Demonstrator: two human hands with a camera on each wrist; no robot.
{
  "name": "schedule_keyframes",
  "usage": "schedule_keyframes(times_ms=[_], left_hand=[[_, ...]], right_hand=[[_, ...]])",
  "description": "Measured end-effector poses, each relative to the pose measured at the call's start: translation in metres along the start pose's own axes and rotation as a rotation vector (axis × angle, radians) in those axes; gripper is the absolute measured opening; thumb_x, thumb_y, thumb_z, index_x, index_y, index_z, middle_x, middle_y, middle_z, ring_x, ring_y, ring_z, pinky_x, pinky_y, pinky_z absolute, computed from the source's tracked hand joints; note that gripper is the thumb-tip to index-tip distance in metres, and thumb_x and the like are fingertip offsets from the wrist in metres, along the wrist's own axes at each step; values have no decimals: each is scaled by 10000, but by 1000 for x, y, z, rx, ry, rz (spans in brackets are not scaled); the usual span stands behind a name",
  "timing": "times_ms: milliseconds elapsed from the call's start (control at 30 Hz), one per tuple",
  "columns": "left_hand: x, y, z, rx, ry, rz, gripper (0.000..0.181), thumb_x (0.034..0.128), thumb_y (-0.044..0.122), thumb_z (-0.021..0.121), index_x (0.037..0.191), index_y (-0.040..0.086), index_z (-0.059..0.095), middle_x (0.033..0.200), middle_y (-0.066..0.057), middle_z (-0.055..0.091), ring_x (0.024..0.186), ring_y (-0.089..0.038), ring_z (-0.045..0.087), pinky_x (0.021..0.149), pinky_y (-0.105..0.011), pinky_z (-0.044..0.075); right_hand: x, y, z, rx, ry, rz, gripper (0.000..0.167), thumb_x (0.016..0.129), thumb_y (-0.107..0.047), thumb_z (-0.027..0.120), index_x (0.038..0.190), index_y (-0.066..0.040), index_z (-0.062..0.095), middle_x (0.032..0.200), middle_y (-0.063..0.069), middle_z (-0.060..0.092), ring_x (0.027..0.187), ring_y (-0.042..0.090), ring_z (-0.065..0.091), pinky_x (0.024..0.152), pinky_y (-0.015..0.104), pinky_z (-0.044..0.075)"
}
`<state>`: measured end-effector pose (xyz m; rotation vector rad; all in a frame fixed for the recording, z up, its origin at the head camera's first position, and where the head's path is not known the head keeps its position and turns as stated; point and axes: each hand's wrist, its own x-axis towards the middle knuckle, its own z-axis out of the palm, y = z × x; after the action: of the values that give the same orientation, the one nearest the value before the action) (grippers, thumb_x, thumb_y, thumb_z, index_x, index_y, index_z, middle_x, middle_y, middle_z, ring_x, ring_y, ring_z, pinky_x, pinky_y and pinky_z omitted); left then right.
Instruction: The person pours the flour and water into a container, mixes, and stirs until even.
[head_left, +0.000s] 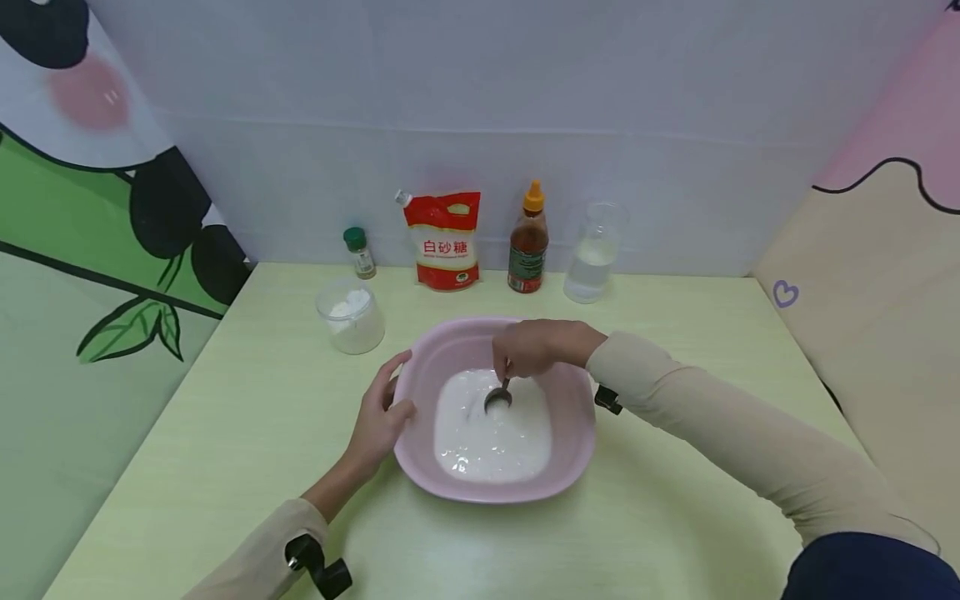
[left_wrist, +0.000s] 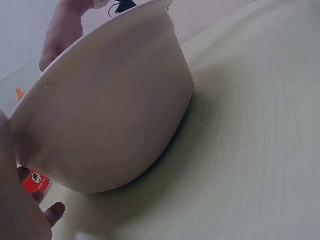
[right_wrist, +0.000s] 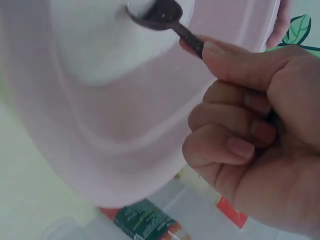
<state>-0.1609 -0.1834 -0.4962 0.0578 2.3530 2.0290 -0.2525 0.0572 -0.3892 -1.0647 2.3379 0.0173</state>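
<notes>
A pale pink plastic basin (head_left: pixel 570 462) holds white, glossy liquid (head_left: pixel 472 442). My right hand (head_left: pixel 528 348) grips a dark spoon (right_wrist: pixel 190 40) by its handle, fingers curled and thumb along the stem. In the head view the spoon's bowl hangs over the liquid near the basin's middle; whether it dips in, I cannot tell. My left hand (head_left: pixel 378 421) holds the basin's left rim, its thumb at the edge and its fingers spread along the outer side. The left wrist view shows the basin's outer wall (left_wrist: pixel 115 105) and parts of those fingers.
Behind the basin stand a small green-capped jar (head_left: pixel 360 252), a red and white sugar pouch (head_left: pixel 447 242), an orange-capped sauce bottle (head_left: pixel 528 246) and a clear glass vessel of liquid (head_left: pixel 591 258). A clear cup of white stuff (head_left: pixel 351 317) sits at the back left.
</notes>
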Motion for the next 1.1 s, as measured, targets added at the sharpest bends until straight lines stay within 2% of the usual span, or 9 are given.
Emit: schedule_keyframes(times_ms=[167, 267, 333, 467, 533, 600, 767, 967, 1100], left_hand=[[1, -1, 0, 3, 0, 2, 772, 807, -110, 456, 1534, 135, 361, 1398, -308, 546, 1089, -389, 609, 719, -279, 578], [1, -1, -1, 3, -1, 5, 771, 811, -111, 453, 1536, 133, 357, 1408, -310, 536, 1100, -395, 607, 727, -279, 577], [1, -1, -1, 2, 0, 9, 770, 814, -111, 451, 1538, 131, 353, 1420, -311, 524, 1119, -411, 602, 736, -283, 576], [2, -3, -1, 1, -1, 18, 778, 807, -119, 450, 1540, 122, 348, 1429, -311, 515, 1139, -433, 594, 734, -275, 577], [3, -3, -1, 1, -3, 16, 785, 802, -123, 451, 1540, 124, 349, 1427, -306, 520, 1133, -432, 595, 723, -271, 579], [3, -4, -1, 1, -7, 13, 787, 800, -124, 451, 1539, 128, 350, 1428, -299, 523, 1125, -423, 596, 718, -269, 579], [3, -3, -1, 7, -11, 11, 778, 804, -117, 444, 1536, 131, 355, 1431, -293, 523, 1118, -387, 593, 725, -256, 571], [4, -5, -1, 7, -2, 6, 783, 798, -126, 452, 1531, 136, 365, 1419, -292, 536, 1108, -394, 594, 719, -255, 573], [3, -5, -1, 6, -3, 15, 779, 800, -125, 452, 1531, 126, 363, 1417, -296, 536, 1100, -389, 595, 715, -252, 572]], right_hand=[[3, -18, 12, 23, -94, -133, 219, 967, -97, 603, 1048, -158, 797, 1060, -26, 748, 886, 58, 578, 801, 186, 491], [5, -26, 14, 6, -72, -155, 212, 957, -102, 617, 1031, -169, 803, 1042, -37, 756, 895, 74, 608, 802, 192, 498], [7, -25, 11, -20, -30, -137, 216, 958, -96, 611, 1048, -162, 796, 1057, -35, 758, 942, 105, 641, 840, 218, 517], [7, -12, 2, -93, 69, -20, 231, 970, -96, 575, 1070, -172, 770, 1069, -25, 730, 1003, 160, 615, 887, 295, 516], [4, -2, -1, -119, 98, 39, 205, 960, -97, 575, 1023, -176, 753, 980, -31, 688, 919, 156, 570, 813, 297, 496], [0, 6, -4, -125, 95, 85, 175, 938, -66, 559, 875, -146, 702, 808, -30, 569, 783, 150, 470, 698, 282, 422], [-11, 15, -6, -126, 2, 128, 212, 866, 10, 543, 710, -132, 528, 689, -31, 366, 658, 141, 330, 582, 265, 287], [-12, 7, 6, -14, -188, 8, 225, 915, -15, 579, 901, -128, 773, 836, -47, 695, 714, 45, 465, 628, 171, 380], [-3, -5, 13, 91, -179, -90, 211, 959, -90, 598, 1033, -149, 787, 995, -19, 736, 789, 33, 511, 694, 151, 418]])
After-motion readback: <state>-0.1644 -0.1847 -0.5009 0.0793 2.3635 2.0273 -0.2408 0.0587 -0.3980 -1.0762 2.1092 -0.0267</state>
